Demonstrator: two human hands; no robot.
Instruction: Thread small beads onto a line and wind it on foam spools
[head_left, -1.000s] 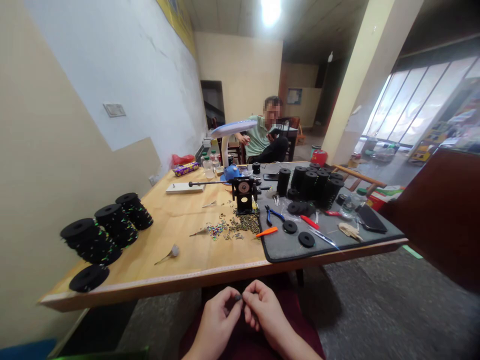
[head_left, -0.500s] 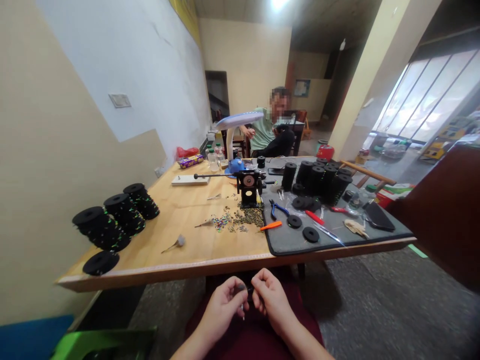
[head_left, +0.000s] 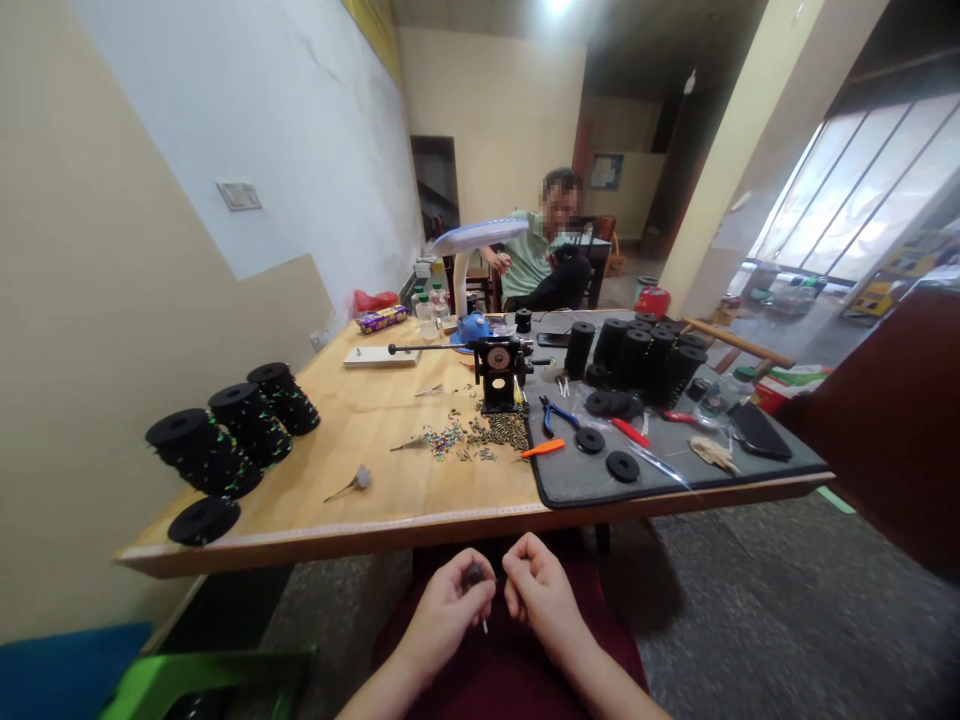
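Below the near edge of the worktop (head_left: 292, 500), left hand (head_left: 450, 605) grips a small dark piece (head_left: 473, 573), pale tip (head_left: 484, 628) poking down, just left of the right hand (head_left: 544, 595), pinched closed, can't tell on what.

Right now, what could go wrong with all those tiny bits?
The left hand holds a small dark thing above the lap, not over the table, so if it slipped it might drop and be hard to find.

The beads lie loose, so a bump could scatter them.

The lone black disc lies near the table's front edge, so a sleeve might knock it off.
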